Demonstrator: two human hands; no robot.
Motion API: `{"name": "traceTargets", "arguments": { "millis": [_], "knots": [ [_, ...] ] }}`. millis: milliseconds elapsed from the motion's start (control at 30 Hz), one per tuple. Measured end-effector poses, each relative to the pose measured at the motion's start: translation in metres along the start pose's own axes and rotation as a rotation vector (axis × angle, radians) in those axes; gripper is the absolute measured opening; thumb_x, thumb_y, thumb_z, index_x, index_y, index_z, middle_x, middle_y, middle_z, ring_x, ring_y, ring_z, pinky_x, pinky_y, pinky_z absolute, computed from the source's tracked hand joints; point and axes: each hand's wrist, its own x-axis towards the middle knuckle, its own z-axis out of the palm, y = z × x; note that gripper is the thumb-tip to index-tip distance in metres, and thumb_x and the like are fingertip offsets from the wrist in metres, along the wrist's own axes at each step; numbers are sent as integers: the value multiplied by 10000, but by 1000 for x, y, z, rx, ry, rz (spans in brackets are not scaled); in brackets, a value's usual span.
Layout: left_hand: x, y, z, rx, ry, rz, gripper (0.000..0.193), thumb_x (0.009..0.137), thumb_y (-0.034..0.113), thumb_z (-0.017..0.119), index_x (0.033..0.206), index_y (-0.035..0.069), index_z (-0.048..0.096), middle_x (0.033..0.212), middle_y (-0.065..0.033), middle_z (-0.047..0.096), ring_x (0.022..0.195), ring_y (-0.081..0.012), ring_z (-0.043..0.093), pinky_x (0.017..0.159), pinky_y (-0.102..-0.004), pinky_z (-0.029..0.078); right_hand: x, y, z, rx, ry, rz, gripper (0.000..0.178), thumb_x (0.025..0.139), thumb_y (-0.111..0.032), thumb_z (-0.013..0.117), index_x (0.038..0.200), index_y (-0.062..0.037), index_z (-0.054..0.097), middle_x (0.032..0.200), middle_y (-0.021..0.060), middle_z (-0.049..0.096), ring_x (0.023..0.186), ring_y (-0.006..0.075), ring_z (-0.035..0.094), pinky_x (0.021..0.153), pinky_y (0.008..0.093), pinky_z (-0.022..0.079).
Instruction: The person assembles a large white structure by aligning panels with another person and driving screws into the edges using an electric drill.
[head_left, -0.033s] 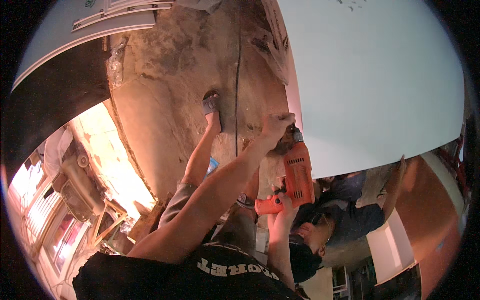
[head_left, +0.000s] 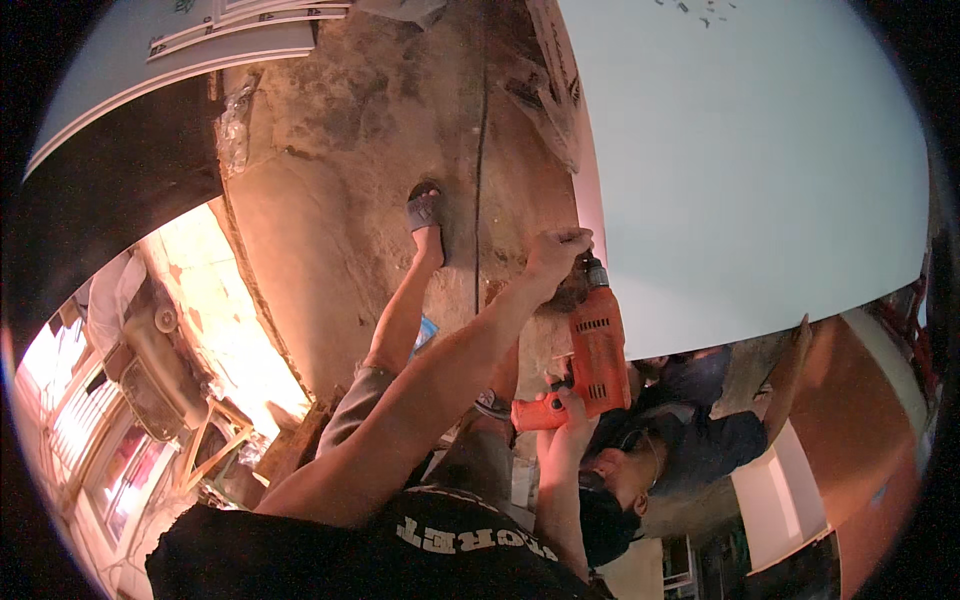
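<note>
An orange power drill (head_left: 599, 350) points away from me, its dark chuck close to the near left edge of a large pale panel (head_left: 760, 170). My right hand (head_left: 566, 425) is wrapped round the drill's handle. Just beyond the chuck, my left hand (head_left: 556, 252) has its fingertips pinched together beside the panel's edge. Whatever is between those fingertips, if anything, is too small to make out. The drill's tip is partly hidden by the left hand and the shadow there.
A person in dark clothes (head_left: 690, 440) is at the panel's near edge, one hand (head_left: 803, 330) against it. A black cord (head_left: 480, 170) crosses the stained floor (head_left: 330, 220). Stacked panels (head_left: 240, 45) lie far left; a wooden stand (head_left: 212, 440) is near left.
</note>
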Motion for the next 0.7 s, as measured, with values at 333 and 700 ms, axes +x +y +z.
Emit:
{"name": "traceTargets", "arguments": {
  "millis": [333,700],
  "knots": [
    [-6,57,31,-116,-104,63,281,902,105,582,1146,-34,587,947,-82,631,833,-155,618,748,-291,539,24,-57,1,-280,-128,-253,496,736,43,596,1211,-38,480,1063,86,575,855,181,588,676,310,500],
    [65,142,49,-762,-178,0,196,927,164,538,1028,14,616,899,-60,610,809,-167,592,742,-281,516,80,-164,126,-1132,-164,-521,718,633,63,576,1331,-11,429,1287,155,508,1181,238,499,995,354,379]
  ]
}}
